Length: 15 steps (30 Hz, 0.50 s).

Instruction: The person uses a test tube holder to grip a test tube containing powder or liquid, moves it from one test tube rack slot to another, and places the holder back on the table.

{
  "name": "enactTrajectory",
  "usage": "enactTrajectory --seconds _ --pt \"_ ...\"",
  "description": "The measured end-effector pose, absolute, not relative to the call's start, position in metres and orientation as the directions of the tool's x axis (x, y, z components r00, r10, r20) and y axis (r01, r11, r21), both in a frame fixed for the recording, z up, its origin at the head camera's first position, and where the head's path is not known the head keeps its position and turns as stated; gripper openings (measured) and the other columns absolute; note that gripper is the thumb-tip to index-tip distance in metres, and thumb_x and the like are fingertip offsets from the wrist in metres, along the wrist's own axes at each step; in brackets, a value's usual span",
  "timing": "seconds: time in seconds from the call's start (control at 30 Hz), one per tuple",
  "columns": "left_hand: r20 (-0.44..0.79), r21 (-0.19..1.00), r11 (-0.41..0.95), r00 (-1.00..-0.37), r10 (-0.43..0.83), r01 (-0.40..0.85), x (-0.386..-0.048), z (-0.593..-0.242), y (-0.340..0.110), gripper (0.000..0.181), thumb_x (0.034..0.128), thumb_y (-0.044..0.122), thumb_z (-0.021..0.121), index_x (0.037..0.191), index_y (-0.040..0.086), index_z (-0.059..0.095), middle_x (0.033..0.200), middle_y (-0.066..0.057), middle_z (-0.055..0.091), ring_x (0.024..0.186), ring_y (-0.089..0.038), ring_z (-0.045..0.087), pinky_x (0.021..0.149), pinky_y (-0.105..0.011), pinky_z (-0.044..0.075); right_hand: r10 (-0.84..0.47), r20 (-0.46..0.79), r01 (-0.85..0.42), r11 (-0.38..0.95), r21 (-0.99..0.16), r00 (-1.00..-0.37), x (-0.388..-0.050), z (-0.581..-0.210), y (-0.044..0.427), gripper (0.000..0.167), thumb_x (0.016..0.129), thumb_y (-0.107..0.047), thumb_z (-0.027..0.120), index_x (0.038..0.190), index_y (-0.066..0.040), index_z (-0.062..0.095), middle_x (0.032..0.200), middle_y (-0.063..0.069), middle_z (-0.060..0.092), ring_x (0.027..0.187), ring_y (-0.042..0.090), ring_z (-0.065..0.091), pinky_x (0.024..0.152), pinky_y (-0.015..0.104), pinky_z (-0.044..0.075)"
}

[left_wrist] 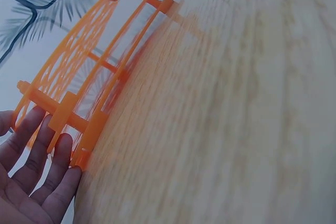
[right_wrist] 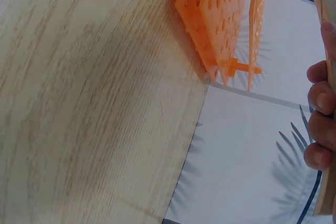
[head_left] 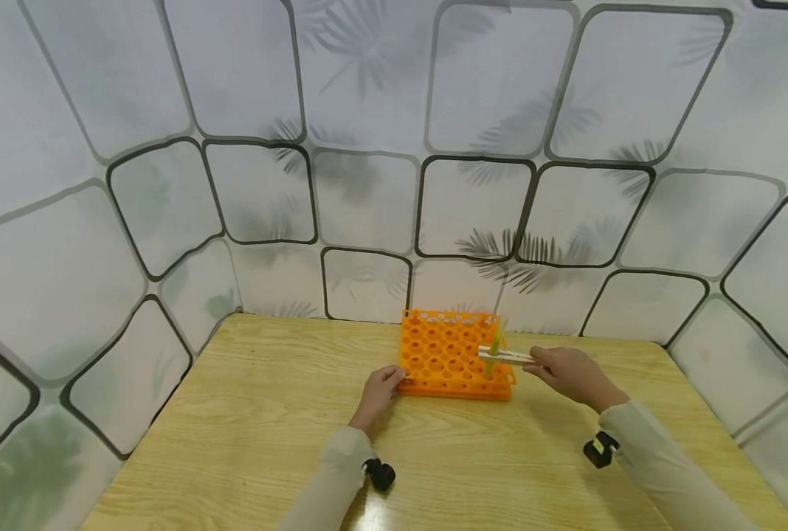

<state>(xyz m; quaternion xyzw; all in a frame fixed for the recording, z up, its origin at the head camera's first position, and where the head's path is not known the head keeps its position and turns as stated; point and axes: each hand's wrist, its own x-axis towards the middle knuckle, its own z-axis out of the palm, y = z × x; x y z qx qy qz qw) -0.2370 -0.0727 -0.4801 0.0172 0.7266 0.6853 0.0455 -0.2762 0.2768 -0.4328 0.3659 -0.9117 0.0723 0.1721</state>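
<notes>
An orange test tube rack (head_left: 434, 387) with rows of round holes stands on the wooden table. My left hand (head_left: 377, 394) grips its near left corner; in the left wrist view, the fingers (left_wrist: 37, 161) lie against the rack's end posts and plates. To the right, my right hand (head_left: 569, 375) holds a wooden test tube clamp (head_left: 510, 357) by its handle. The clamp's jaws are around a slanted test tube (head_left: 498, 341) that looks yellowish. The tube's lower end is at the rack's top plate, on the right side; whether it sits inside a hole I cannot tell.
The light wooden table (head_left: 268, 413) extends on both sides of the rack and toward me. Behind it hangs a pale curtain (head_left: 367, 199) with dark rounded outlines and leaf prints, close to the table's back edge.
</notes>
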Motion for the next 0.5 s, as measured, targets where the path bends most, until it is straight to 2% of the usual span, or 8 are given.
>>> enactTrajectory --seconds 0.1,0.2,0.33,0.5 --pt "-0.041 0.997 0.061 -0.995 0.091 -0.036 -0.236 -0.479 -0.072 0.032 0.0984 0.012 0.045 0.105 -0.017 0.058 0.107 -0.034 0.061 0.099 -0.040 0.058 0.083 -0.043 0.049 -0.648 0.369 -0.698 0.716 -0.002 -0.666 -0.276 -0.433 0.277 0.028 0.082 -0.019 0.070 0.076 -0.018 0.043 0.058 -0.015 0.037 0.049 -0.003 0.024 0.049 0.017 0.026" --pt "-0.039 0.998 0.053 -0.994 0.097 -0.034 -0.237 -0.481 -0.072 0.032 0.0987 0.011 0.045 0.106 -0.018 0.057 0.109 -0.034 0.060 0.104 -0.044 0.056 0.085 -0.046 0.049 -0.653 0.369 -0.704 0.711 -0.005 -0.662 -0.276 -0.433 0.276 0.029 0.082 -0.018 0.069 0.075 -0.018 0.042 0.057 -0.014 0.035 0.049 -0.003 0.023 0.049 0.018 0.025" --pt "-0.028 0.999 0.045 -0.994 0.104 -0.023 -0.244 -0.492 -0.073 0.033 0.0990 0.011 0.044 0.105 -0.018 0.058 0.109 -0.035 0.059 0.104 -0.044 0.056 0.083 -0.046 0.049 -0.653 0.374 -0.705 0.710 -0.001 -0.658 -0.275 -0.435 0.275 0.031 0.082 -0.018 0.070 0.074 -0.018 0.040 0.057 -0.015 0.031 0.049 -0.003 0.022 0.049 0.017 0.024" --pt "-0.026 0.997 0.071 -0.996 0.087 -0.019 -0.253 -0.507 -0.072 0.033 0.0988 0.016 0.047 0.103 -0.013 0.061 0.108 -0.030 0.062 0.101 -0.038 0.061 0.077 -0.037 0.051 -0.661 0.393 -0.717 0.697 0.005 -0.639 -0.274 -0.439 0.275 0.032 0.081 -0.018 0.071 0.074 -0.017 0.040 0.057 -0.016 0.031 0.048 -0.004 0.021 0.049 0.017 0.024"
